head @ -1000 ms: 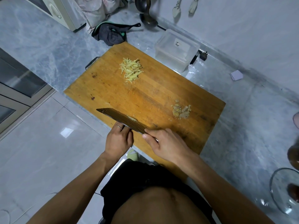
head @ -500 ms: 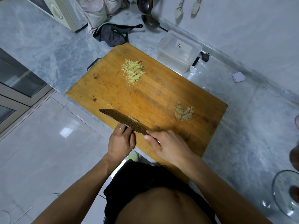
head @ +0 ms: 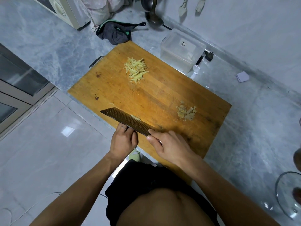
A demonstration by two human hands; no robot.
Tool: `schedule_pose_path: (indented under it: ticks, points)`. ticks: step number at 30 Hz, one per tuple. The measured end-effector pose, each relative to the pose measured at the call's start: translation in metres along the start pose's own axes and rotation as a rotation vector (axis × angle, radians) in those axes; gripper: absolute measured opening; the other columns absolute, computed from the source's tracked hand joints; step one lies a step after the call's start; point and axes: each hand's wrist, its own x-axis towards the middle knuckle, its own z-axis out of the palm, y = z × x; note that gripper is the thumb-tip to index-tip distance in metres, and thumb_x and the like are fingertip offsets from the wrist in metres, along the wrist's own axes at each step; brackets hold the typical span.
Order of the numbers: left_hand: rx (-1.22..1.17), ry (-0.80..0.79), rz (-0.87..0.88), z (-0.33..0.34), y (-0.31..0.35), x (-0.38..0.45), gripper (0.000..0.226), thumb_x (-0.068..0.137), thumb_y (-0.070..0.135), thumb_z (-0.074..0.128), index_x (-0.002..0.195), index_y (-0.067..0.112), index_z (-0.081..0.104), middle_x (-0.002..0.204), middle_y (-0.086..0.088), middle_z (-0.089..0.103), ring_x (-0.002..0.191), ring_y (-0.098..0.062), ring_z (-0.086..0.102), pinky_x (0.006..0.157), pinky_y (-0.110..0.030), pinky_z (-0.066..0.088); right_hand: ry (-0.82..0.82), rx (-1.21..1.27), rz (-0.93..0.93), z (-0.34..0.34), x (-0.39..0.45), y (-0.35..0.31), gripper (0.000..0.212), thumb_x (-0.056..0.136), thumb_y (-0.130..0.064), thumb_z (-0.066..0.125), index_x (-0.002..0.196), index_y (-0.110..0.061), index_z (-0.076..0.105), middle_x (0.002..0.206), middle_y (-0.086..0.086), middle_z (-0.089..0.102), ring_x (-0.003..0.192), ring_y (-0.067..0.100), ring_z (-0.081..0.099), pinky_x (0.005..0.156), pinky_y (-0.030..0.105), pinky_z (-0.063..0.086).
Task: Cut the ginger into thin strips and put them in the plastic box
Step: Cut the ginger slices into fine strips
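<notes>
On the wooden cutting board [head: 114, 88], a pile of thin yellow ginger strips [head: 136, 70] lies at the far side. A small heap of brownish ginger scraps [head: 185, 112] sits near the right edge. My right hand [head: 169, 144] grips the handle of a dark ridged cleaver [head: 125, 121] at the board's near edge. My left hand [head: 123, 139] has its fingers curled against the blade's near face, holding a ginger piece that is mostly hidden. A yellow bit of ginger [head: 136, 117] shows just past the blade. The clear plastic box [head: 182, 49] stands beyond the board's far corner.
A dark cloth [head: 116, 32] and a ladle [head: 153, 17] lie on the grey counter behind the board. A plug [head: 208, 55] lies beside the box, and a small paper square [head: 242, 76] sits to the right. A glass lid [head: 288, 193] is at the lower right. The floor is on the left.
Both hands and the cleaver stay at the board's near edge. Only the camera view has shifted slightly.
</notes>
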Motion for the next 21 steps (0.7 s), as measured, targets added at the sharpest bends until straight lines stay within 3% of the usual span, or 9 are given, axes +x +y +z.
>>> schedule_pose_path:
  ticks: [4,8,15,21]
  points:
    - [0.006,0.015,0.012,-0.002,0.000,0.001,0.023,0.080,0.002,0.044,0.062,0.005,0.058,0.065,-0.011,0.053,0.070,-0.023,0.041,0.057,-0.023,0.024,0.040,0.085,-0.014,0.004,-0.004,0.004,0.047,0.105,-0.045,0.040,0.141,-0.021,0.057,0.120,0.007,0.072,0.110,0.034,0.063,0.085,0.041,0.051]
    - [0.030,0.001,0.002,-0.002,-0.001,0.001,0.020,0.079,0.003,0.045,0.065,0.005,0.059,0.069,-0.011,0.052,0.069,-0.024,0.043,0.051,-0.026,0.031,0.041,0.118,0.003,0.006,-0.001,0.005,0.048,0.105,-0.048,0.039,0.141,-0.023,0.057,0.123,0.004,0.070,0.114,0.031,0.061,0.086,0.038,0.049]
    - [0.077,0.031,0.047,-0.007,0.006,0.002,0.019,0.079,0.000,0.049,0.066,0.007,0.061,0.071,-0.009,0.054,0.074,-0.026,0.047,0.055,-0.026,0.031,0.057,0.064,0.005,0.006,0.002,-0.003,0.047,0.106,-0.045,0.039,0.143,-0.021,0.055,0.124,0.009,0.070,0.112,0.034,0.062,0.086,0.040,0.049]
    - [0.103,-0.056,0.056,-0.012,0.005,-0.006,0.017,0.082,-0.001,0.052,0.068,0.007,0.059,0.071,-0.008,0.054,0.077,-0.026,0.050,0.055,-0.027,0.034,0.079,0.082,-0.025,0.005,-0.003,0.001,0.046,0.105,-0.044,0.042,0.139,-0.019,0.059,0.123,0.007,0.071,0.112,0.033,0.064,0.085,0.041,0.053]
